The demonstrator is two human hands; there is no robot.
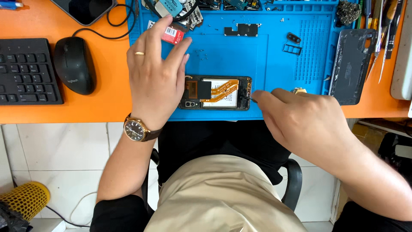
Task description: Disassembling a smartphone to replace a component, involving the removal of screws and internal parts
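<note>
An opened smartphone [219, 93] lies back-up on a blue repair mat [257, 56], its battery, orange flex cables and camera module exposed. My left hand [156, 73], with a gold ring and a wristwatch, rests spread over the phone's left end, fingers apart. My right hand [300, 120] is at the phone's right end, fingers pinched on a thin dark tool [253, 100] whose tip touches the phone's right edge. Tiny screws [199, 52] lie scattered on the mat above the phone.
A removed black back cover [351, 64] lies at the mat's right edge beside tweezers [384, 34] and other tools. A small black plate [241, 29] and a SIM tray [292, 48] lie on the mat. Keyboard [25, 71], mouse [74, 64] and another phone [83, 9] sit left on the orange desk.
</note>
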